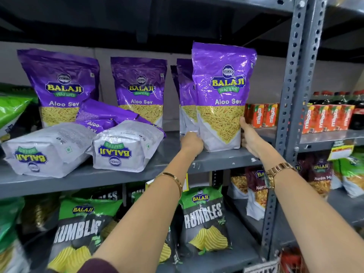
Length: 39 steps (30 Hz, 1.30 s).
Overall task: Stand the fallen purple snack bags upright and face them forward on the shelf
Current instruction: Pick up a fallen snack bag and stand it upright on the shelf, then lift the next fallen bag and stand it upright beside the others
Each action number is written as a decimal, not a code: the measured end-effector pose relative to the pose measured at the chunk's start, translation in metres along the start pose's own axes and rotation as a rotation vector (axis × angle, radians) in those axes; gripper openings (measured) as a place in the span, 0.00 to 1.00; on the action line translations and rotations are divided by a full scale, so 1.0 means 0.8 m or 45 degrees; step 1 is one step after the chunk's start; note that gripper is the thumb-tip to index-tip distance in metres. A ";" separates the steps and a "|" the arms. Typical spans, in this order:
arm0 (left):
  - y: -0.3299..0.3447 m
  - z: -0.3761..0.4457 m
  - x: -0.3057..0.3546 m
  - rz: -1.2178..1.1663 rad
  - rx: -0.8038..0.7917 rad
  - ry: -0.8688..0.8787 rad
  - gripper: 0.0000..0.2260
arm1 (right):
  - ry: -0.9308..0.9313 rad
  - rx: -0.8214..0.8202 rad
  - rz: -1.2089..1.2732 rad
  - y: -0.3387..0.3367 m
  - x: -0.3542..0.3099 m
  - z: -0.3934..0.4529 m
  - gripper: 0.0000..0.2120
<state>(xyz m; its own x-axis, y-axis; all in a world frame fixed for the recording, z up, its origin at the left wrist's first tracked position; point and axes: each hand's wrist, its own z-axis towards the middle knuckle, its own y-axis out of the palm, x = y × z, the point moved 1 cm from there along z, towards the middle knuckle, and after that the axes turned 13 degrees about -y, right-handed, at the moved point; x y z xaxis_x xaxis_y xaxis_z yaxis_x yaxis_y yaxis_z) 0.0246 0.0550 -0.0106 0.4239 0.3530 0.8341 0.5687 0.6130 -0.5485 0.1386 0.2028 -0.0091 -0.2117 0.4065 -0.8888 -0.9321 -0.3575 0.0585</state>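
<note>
A purple Aloo Sev bag [221,95] stands upright at the right end of the grey shelf [122,174], label facing out. My left hand [192,142] presses its lower left corner and my right hand [249,137] holds its lower right edge. Another upright purple bag [185,91] stands close behind it. Two more upright bags [61,85] [140,89] stand at the back left and middle. Two bags lie fallen with their white bottoms toward me, one at the left [45,150] and one in the middle [126,146]. A third purple bag [98,115] lies on top behind them.
A grey perforated upright post [293,85] borders the shelf on the right. Orange juice cartons [264,115] stand beyond it. Green chip bags [204,217] fill the shelf below. A green bag [11,109] leans in at the far left.
</note>
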 end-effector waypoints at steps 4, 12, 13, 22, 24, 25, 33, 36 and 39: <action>-0.015 -0.011 0.005 0.026 0.047 0.049 0.16 | -0.377 0.441 -0.430 0.008 -0.005 -0.039 0.21; -0.149 -0.017 0.025 0.078 0.461 0.123 0.16 | -0.955 0.346 -0.671 0.116 -0.062 -0.099 0.16; -0.168 -0.016 0.023 0.080 0.494 0.097 0.16 | -0.789 0.252 -0.608 0.134 -0.065 -0.098 0.16; -0.262 -0.026 -0.051 0.361 0.376 -0.255 0.09 | 0.412 -0.495 0.096 0.239 -0.070 -0.127 0.12; -0.263 -0.022 -0.065 0.362 0.379 -0.292 0.14 | 0.437 -0.494 0.110 0.248 -0.067 -0.125 0.19; -0.264 -0.020 -0.068 0.343 0.384 -0.288 0.15 | 0.447 -0.482 0.097 0.251 -0.069 -0.125 0.23; -0.253 -0.021 -0.074 0.027 0.305 -0.233 0.13 | 0.394 -0.355 0.243 0.248 -0.068 -0.127 0.13; -0.249 -0.012 -0.084 -0.098 0.398 -0.161 0.14 | 0.286 -0.259 0.275 0.251 -0.066 -0.122 0.16; -0.242 -0.008 -0.092 -0.135 0.462 -0.053 0.14 | 0.103 -0.186 0.262 0.251 -0.072 -0.114 0.05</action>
<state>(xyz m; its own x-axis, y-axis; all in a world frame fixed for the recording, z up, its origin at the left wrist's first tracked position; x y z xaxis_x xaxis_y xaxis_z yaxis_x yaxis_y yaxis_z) -0.1125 -0.0939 0.0340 0.3427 0.2981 0.8909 0.3182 0.8554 -0.4086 -0.0096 0.0306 0.0122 -0.3627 0.2459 -0.8989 -0.8184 -0.5455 0.1810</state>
